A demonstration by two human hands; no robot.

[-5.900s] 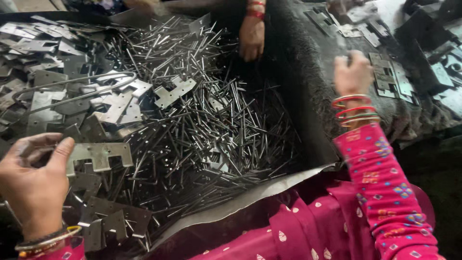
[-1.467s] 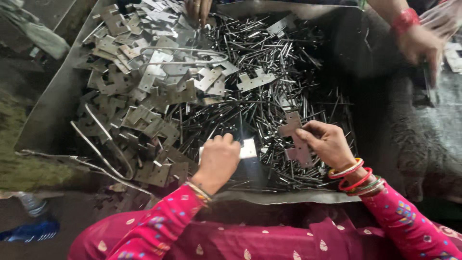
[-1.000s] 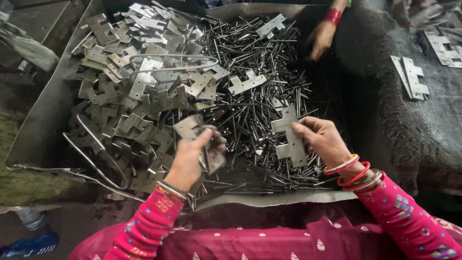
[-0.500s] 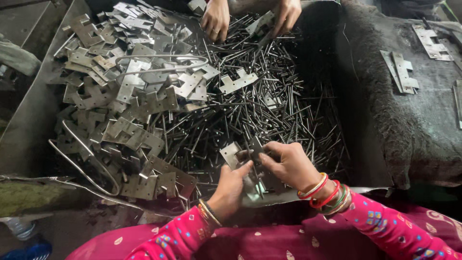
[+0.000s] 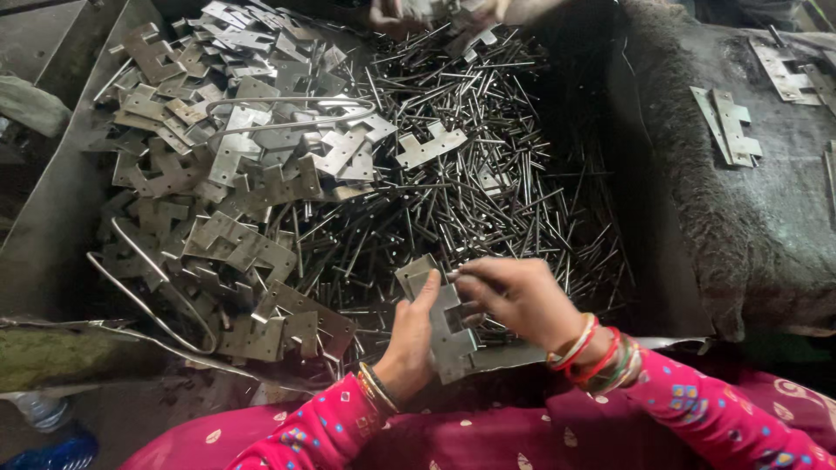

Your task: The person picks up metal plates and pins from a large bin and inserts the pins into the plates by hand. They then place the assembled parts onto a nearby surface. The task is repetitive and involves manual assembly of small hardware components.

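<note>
Hinge plates (image 5: 442, 324): held over tray's near edge (image 5: 52, 218), left hand (image 5: 409, 344) fingers pressed flat behind, right hand (image 5: 514, 300) pinching top edge. Knuckles best kept aligned above pins (image 5: 488, 191).

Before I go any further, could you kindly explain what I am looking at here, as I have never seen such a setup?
There is no machine here. The picture comes from a camera worn on a person's head, looking down at their own two bare hands; the pink patterned sleeves at the bottom are theirs.

In front of them is a metal tray. Its left part holds a heap of flat metal hinge plates, and its middle holds a pile of thin metal pins. On the dark cloth to the right lie a few joined hinges.

The left hand and the right hand, which wears bangles, together hold hinge plates fitted against each other. Another person's hands work at the tray's far edge.
</note>
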